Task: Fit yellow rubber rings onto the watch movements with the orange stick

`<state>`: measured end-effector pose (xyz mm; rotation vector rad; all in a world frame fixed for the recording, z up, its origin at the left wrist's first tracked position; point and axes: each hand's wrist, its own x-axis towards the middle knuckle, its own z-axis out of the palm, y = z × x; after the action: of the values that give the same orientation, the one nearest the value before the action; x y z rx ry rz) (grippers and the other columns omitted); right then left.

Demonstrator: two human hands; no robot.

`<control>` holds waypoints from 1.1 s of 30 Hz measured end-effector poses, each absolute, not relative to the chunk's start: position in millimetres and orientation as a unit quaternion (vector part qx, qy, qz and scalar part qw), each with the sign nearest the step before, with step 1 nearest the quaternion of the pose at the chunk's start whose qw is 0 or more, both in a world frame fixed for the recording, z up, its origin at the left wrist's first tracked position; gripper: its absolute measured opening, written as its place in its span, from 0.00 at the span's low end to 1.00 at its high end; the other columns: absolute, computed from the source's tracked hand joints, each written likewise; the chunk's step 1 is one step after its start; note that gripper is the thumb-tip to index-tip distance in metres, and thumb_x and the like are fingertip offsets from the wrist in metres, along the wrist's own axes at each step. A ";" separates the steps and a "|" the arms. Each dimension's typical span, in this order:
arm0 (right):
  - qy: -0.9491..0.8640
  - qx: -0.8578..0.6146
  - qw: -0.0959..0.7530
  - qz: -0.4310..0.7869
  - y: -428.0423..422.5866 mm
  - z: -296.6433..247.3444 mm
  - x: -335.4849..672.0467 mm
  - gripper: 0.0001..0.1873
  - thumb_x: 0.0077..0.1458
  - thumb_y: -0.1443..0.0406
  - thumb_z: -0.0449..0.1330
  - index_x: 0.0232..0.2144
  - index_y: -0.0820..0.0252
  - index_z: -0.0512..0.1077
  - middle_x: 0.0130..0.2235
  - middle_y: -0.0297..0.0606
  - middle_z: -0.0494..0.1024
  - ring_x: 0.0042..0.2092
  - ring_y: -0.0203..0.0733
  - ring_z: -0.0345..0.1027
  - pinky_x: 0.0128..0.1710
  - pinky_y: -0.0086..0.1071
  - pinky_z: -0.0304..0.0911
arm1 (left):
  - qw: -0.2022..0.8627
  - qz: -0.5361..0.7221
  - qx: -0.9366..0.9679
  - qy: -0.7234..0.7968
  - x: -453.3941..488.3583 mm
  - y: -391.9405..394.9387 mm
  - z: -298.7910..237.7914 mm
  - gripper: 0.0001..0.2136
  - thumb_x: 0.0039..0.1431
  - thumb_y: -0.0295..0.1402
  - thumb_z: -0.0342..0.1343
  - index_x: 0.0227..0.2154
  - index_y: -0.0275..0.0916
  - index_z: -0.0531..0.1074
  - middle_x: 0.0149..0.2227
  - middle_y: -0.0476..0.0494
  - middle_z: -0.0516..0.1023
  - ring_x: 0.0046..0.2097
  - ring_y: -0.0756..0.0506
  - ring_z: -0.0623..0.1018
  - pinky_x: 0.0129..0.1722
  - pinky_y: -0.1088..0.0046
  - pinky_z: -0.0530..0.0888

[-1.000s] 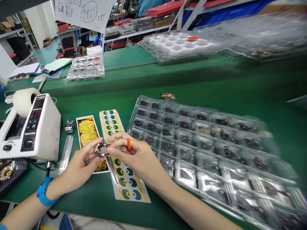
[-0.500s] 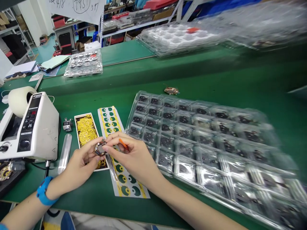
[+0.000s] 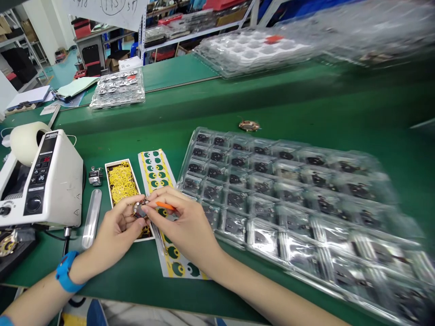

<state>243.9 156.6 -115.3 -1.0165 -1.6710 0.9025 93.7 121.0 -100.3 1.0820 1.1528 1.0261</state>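
My left hand [image 3: 118, 226] is closed, pinching a small round electronic part [image 3: 140, 209] with a dark and metallic rim by its edge. Against the same part rest the thumb and fingertips of my right hand [image 3: 181, 222]. An orange stick-like tool [image 3: 165, 206] passes between the fingers of that hand; its working end is hidden. Below the fingers a thin metal tool, like tweezers [image 3: 159, 235], slants across the sticker sheet [image 3: 170, 271] of green and yellow rounds. Under both hands stands a white box [image 3: 108, 181] of yellow ring-shaped pieces [image 3: 122, 179].
At right lies a large clear tray [image 3: 238, 244] with dark parts in its pockets. Behind it is another round part [image 3: 249, 125]. On the left stand a white tape dispenser [image 3: 64, 181], a small metal counter [image 3: 95, 175] and a clear strip [image 3: 91, 217]. Stacked trays [image 3: 220, 68] line the back ledge.
The orange tool has tilted flatter and moved left within my right hand. Both hands stay at the round part, with only slight finger movement. The view has shifted slightly.
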 end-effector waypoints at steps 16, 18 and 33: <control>-0.749 -0.428 0.445 0.241 154.8 -121.1 238.3 0.03 0.58 0.66 0.58 0.34 0.56 0.66 0.35 0.37 0.74 0.33 0.40 0.70 0.28 0.30 0.62 | 0.560 0.501 0.414 0.513 99.2 122.4 -99.5 0.16 0.51 0.42 0.64 0.38 0.38 0.70 0.27 0.49 0.79 0.30 0.48 0.79 0.34 0.72 0.77; -0.755 -0.411 0.421 0.289 157.8 -117.6 239.6 0.03 0.59 0.67 0.57 0.32 0.57 0.67 0.35 0.37 0.73 0.35 0.40 0.70 0.31 0.31 0.63 | 0.562 0.502 0.417 0.508 97.9 121.5 -101.0 0.17 0.52 0.43 0.63 0.39 0.39 0.69 0.27 0.49 0.79 0.29 0.48 0.78 0.33 0.73 0.76; -0.824 -0.265 0.483 -0.129 141.0 -112.4 244.0 0.07 0.59 0.72 0.56 0.39 0.58 0.71 0.31 0.40 0.79 0.25 0.38 0.63 0.24 0.32 0.57 | 0.538 0.479 0.431 0.543 86.6 131.6 -91.4 0.10 0.43 0.31 0.66 0.23 0.37 0.68 0.23 0.52 0.72 0.25 0.52 0.70 0.26 0.78 0.66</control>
<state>244.0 141.0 -112.4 -0.6464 -2.0076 -0.3143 86.6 131.6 -91.4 1.0263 1.2917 1.1383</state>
